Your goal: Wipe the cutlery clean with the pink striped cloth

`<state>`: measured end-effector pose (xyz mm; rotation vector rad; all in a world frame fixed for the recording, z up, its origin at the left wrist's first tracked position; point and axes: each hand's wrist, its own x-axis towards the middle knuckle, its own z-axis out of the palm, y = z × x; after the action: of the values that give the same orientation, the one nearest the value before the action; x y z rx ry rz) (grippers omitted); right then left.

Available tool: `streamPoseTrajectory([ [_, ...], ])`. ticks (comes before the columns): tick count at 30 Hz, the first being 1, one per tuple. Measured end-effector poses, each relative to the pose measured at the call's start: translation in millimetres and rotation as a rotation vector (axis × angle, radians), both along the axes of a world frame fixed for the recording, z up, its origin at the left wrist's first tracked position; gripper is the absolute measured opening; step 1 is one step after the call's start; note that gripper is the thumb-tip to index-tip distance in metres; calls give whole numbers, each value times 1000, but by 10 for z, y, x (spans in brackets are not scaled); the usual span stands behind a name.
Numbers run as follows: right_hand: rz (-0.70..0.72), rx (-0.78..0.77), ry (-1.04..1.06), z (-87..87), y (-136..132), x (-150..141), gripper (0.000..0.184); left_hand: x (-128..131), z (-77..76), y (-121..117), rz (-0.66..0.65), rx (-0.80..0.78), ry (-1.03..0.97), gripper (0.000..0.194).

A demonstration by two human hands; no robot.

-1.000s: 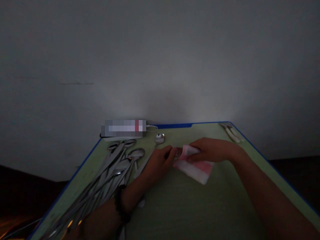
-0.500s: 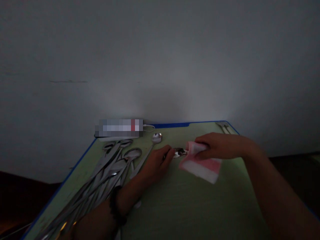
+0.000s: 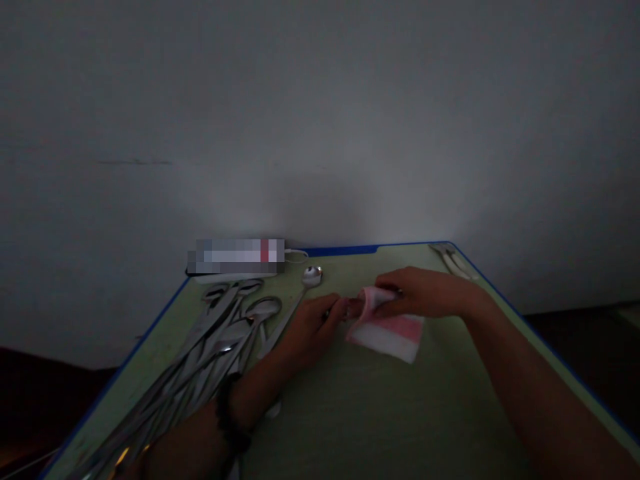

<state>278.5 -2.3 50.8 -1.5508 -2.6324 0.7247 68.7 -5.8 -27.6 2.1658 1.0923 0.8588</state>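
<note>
My left hand is closed around the handle of a metal spoon, held low over the green table top. My right hand pinches a pink and white cloth, folded over the spoon's bowl. The bowl is mostly hidden by the cloth. Both hands meet near the middle of the table.
A pile of several long metal spoons lies along the table's left side. One spoon lies apart near the far edge. A blurred flat object with a white cable sits at the back left. Pale utensils rest at the far right corner. A grey wall stands behind.
Half a second ago my right hand had drawn the cloth to the right, baring the spoon's bowl. Now the cloth is back over the bowl. My left hand has hardly moved.
</note>
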Motion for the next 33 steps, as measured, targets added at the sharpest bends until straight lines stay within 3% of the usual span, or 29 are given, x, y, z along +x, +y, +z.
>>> streamPoseTrajectory([
  [6, 33, 149, 94, 95, -26, 5, 34, -6, -14, 30, 74, 4, -4, 39],
  [13, 78, -8, -6, 25, -113, -261, 43, -28, 0, 19, 197, 96, 7, 37],
  [18, 97, 47, -48, -78, -35, -342, 44, -27, 12, 4, 153, 147, 6, 37],
  [24, 213, -131, 96, -12, 75, 9, 39, -28, -6, 17, 117, 87, -14, 34],
  [26, 157, -171, 139, 23, 66, 198, 40, -45, -22, 40, 161, 72, -19, 36],
  [30, 37, -62, 178, 52, 15, 445, 40, -78, -46, 84, 210, 37, -26, 38],
  [33, 19, 18, 181, 59, 6, 393, 42, -77, -44, 87, 203, 27, -7, 38],
])
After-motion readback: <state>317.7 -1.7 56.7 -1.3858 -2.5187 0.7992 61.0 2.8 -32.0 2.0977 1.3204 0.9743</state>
